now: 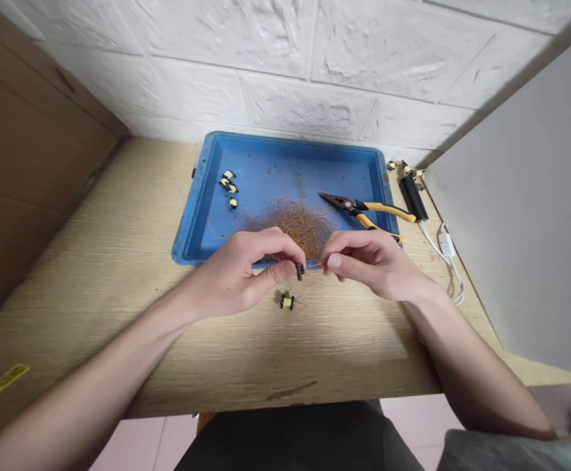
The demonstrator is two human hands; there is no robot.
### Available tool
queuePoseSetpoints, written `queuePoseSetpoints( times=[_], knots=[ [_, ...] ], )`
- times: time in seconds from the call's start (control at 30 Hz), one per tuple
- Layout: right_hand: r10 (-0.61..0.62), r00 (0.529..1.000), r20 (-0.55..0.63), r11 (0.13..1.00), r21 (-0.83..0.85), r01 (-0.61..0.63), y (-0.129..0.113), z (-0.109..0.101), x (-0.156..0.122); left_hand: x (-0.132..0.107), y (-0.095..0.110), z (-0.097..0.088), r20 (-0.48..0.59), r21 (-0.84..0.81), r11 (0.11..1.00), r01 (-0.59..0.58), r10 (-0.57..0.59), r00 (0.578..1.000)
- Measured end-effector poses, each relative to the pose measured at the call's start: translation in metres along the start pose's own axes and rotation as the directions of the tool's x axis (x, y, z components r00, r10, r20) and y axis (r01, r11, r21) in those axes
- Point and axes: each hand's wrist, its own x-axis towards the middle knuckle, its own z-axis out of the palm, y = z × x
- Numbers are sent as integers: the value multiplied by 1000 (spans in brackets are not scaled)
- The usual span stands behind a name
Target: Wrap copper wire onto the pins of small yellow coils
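My left hand (246,271) pinches a small black coil part (299,269) between thumb and forefinger, just in front of the blue tray (201,216). My right hand (371,261) is closed in a pinch right beside it, fingertips at the part, seemingly on a thin copper wire. Another small black and yellow coil part (287,301) lies on the wooden table (118,275) just below my hands. A heap of tangled copper wire (297,226) lies in the tray behind my fingers.
Yellow-handled pliers (368,210) lie in the tray's right part. Three small yellow coil parts (229,183) sit at the tray's left. A black device (413,196) with a white cable (445,252) lies right of the tray. Cardboard stands left, a grey panel right.
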Motion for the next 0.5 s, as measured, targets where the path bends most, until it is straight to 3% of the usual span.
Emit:
queuePoseSetpoints(
  times=[0.27,0.5],
  knots=[
    [-64,998,-15,993,-103,62,-3,9,1,1,3,2,5,33,999,16,-16,1000],
    [-26,1000,-16,983,-180,22,-7,12,2,3,4,5,9,48,998,40,-41,999]
  ],
)
